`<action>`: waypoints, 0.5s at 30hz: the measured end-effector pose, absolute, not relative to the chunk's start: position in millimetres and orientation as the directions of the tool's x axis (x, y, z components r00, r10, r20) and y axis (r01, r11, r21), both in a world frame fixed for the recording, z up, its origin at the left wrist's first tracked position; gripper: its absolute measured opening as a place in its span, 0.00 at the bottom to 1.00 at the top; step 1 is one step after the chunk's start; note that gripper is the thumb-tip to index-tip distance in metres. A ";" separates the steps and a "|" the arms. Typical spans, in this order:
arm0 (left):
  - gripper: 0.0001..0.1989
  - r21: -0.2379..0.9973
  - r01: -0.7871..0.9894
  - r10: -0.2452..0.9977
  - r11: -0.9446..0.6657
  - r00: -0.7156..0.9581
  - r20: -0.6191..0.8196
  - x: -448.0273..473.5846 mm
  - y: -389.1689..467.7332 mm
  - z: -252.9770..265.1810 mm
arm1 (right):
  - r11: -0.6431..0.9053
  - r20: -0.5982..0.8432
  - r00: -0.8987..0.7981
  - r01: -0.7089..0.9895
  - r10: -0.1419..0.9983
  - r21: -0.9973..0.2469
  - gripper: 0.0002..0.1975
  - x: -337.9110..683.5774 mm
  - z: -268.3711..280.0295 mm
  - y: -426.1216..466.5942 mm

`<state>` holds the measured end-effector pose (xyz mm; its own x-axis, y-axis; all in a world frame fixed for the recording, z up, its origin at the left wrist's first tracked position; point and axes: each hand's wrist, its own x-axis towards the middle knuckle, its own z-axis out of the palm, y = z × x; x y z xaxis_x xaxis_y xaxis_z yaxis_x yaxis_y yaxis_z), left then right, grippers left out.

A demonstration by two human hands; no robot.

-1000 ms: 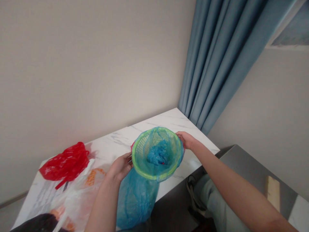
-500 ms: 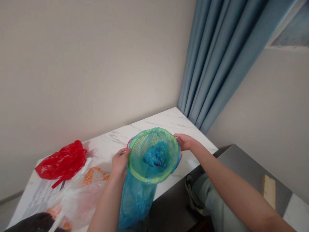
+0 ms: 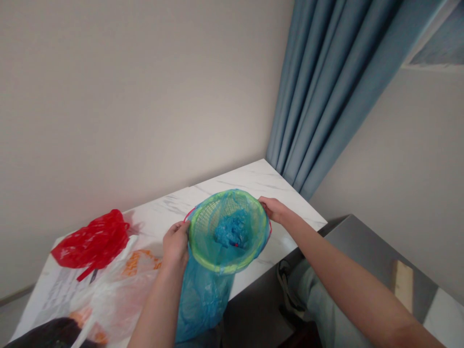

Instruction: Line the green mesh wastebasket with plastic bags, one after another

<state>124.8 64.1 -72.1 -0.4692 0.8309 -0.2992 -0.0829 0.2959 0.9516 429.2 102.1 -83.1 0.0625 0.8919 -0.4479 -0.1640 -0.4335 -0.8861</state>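
A green mesh basket (image 3: 210, 217) is held up over the table, its mouth tilted toward me. A thin blue plastic bag (image 3: 205, 299) covers its rim and hangs down below on the near left side. Inside the basket lies a crumpled blue plastic bunch (image 3: 232, 228) with a small red bit on it. Red drawstring (image 3: 189, 213) loops show at both sides of the rim. My left hand (image 3: 176, 244) is closed on the left rim through the bag. On the opposite side, my right hand (image 3: 274, 209) grips the rim, its fingertips partly hidden.
A red plastic bag (image 3: 92, 241) lies on the white marbled table (image 3: 250, 175) at left. Nearer are a white bag with orange print (image 3: 123, 295) and a black item (image 3: 50, 334). Blue curtains (image 3: 319, 96) hang by the corner. A wooden piece (image 3: 403, 285) rests on a grey surface at right.
Both hands and the basket have shifted slightly left and up in the picture. The grip on the rim stays much the same.
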 end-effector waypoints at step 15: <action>0.09 0.959 0.246 0.944 0.138 -0.326 -0.052 138.2 59.9 -57.5 | 0.159 0.349 0.145 0.688 0.926 -0.708 0.04 417.0 -58.2 79.8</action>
<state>138.2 59.9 -57.5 -0.3257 0.9440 -0.0522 0.2461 0.1379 0.9594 417.0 79.8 -58.2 0.1450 0.9258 0.3492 0.6880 0.1593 -0.7080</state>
